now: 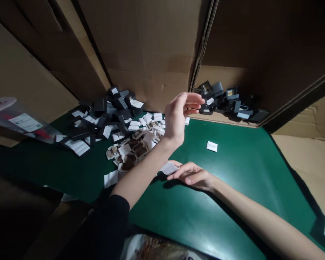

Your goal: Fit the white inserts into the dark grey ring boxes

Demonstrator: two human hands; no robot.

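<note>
My left hand (176, 117) is raised over the green table, fingers stretched to the right in front of the open cardboard box. Nothing shows in it, though part of the palm is hidden. Below it, my right hand (193, 176) holds a white paper piece (169, 168) at its fingertips, just above the table. My left forearm hides part of that piece. Beside my left forearm lies a heap of small white and brown folded cartons (135, 148). A small white packet (211, 146) lies alone on the table to the right.
Several black jewellery-type boxes with white papers (97, 117) are piled at the back left. More black boxes (233, 99) sit inside an open cardboard box (295, 72). A clear plastic tub with a label (24, 121) stands at the left. Cardboard walls (148, 47) close off the back.
</note>
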